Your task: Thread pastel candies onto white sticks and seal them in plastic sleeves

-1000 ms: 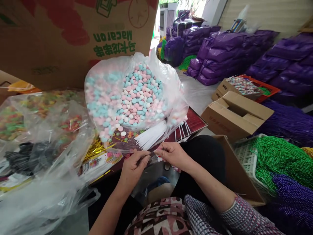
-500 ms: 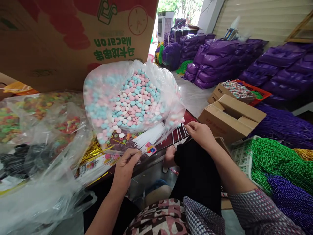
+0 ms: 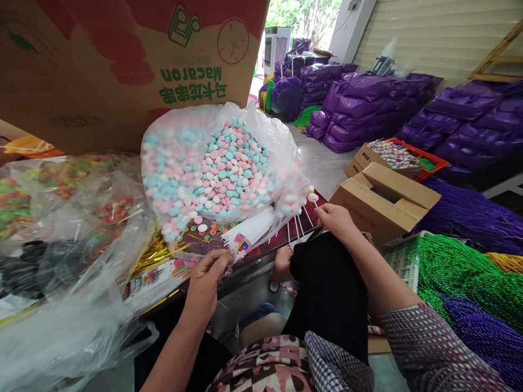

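My left hand (image 3: 210, 272) is closed, its thumb and fingers pinching the end of a small clear plastic bag (image 3: 242, 244) with a colourful print. My right hand (image 3: 335, 219) is closed on the white stick of a candy skewer (image 3: 312, 197), whose pink and white candies stand just above the fingertips. More white sticks (image 3: 299, 224) poke over the table edge beside it. Between the hands lies a bundle of white sticks (image 3: 251, 226). Behind them, a large clear bag (image 3: 281, 147) lies open, full of pink, blue and white candies (image 3: 229, 169).
A big printed carton (image 3: 122, 109) stands at the back left. Bags of gummy rings (image 3: 69, 174) and gold twist ties (image 3: 153, 256) lie on the left. At right are an open cardboard box (image 3: 384, 201), a crate of green strands (image 3: 466, 261) and stacked purple bags (image 3: 368, 103).
My right hand has lifted a candy skewer slightly, so its candies now show above the fingers. The small printed bag has shifted a little left and up with my left hand.
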